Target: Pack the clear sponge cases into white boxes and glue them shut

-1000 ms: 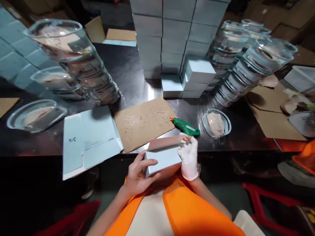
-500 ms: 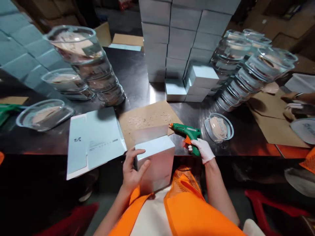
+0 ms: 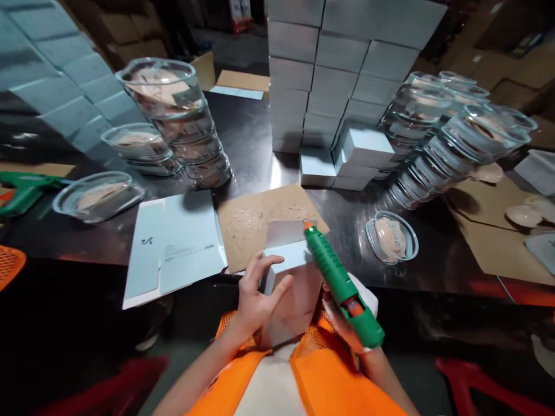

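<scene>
My left hand (image 3: 255, 297) grips a pale blue carton (image 3: 289, 289) held upright against my orange vest, its top flap (image 3: 284, 233) standing open. My right hand (image 3: 347, 323), in a white glove, holds a green glue gun (image 3: 340, 283). The gun's orange nozzle points at the open flap, close to its right edge. Just beyond the carton lies a brown cardboard sheet (image 3: 255, 222) speckled with glue drops, at the near edge of the dark table (image 3: 251, 144).
Flat unfolded cartons (image 3: 173, 245) lie left of the cardboard. Stacks of clear plastic trays (image 3: 182, 124) stand left and right (image 3: 437, 144), a single tray (image 3: 391, 238) near right. A wall of folded boxes (image 3: 342, 69) rises at the back. A second green glue gun (image 3: 23, 189) lies far left.
My right hand lifted the glue gun off the table and swung its nozzle to the carton's open flap. My left hand kept hold of the carton.
</scene>
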`<state>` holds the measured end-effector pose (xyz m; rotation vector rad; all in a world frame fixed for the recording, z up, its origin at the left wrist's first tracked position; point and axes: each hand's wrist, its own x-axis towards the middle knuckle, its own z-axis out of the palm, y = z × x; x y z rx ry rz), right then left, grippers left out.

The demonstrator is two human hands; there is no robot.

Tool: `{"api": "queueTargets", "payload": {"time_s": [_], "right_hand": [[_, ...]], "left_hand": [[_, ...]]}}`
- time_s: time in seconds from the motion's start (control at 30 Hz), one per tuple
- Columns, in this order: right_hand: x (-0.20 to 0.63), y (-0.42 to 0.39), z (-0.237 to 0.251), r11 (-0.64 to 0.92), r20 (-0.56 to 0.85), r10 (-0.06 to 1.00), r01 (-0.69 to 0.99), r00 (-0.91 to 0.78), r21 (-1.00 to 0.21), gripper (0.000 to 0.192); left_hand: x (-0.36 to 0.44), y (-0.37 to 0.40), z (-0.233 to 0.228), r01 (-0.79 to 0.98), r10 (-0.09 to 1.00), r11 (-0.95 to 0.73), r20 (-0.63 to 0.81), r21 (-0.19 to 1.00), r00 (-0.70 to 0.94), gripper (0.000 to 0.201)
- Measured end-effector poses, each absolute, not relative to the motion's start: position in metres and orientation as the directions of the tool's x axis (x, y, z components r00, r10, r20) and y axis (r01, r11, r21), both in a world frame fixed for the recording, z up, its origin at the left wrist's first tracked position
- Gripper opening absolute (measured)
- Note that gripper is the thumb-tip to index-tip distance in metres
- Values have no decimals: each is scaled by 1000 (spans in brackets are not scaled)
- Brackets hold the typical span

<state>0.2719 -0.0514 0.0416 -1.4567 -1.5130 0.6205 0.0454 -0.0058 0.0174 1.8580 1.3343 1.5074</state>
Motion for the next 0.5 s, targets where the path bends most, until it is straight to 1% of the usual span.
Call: {"api": "queueTargets", "payload": {"time_s": [0.07,0.1,0.13,0.17,0.23,0.33,0.4,0.5], "right_hand": [[266,-52,45,352,448,894,629,-6,-693,17],[262,-50,47,431,518,852,669,-80,-606,14],[259,-48,49,488,561,816,687,-140,-538,13],[256,-44,51,517,578,797,693,-175,-503,12],[251,-38,53,540,591,779,703,-209,-463,13],[247,-33,51,537,612,764,726,-204,-430,16],[249,-33,49,521,611,770,733,-182,-437,20],[258,-34,47,475,562,812,735,-154,-485,26]], "left_hand": [[48,-7,18,428,833,-491,552,759,-24,20],[49,-8,18,432,827,-501,562,750,-18,20],[49,-8,18,437,821,-510,571,741,-12,20],[50,-9,18,440,815,-517,580,734,-9,20],[50,-9,18,448,802,-531,597,720,-8,20],[50,-10,17,449,795,-536,607,715,-17,21],[48,-10,17,441,807,-522,590,730,-22,21],[45,-11,15,417,825,-499,564,760,-38,21]]}}
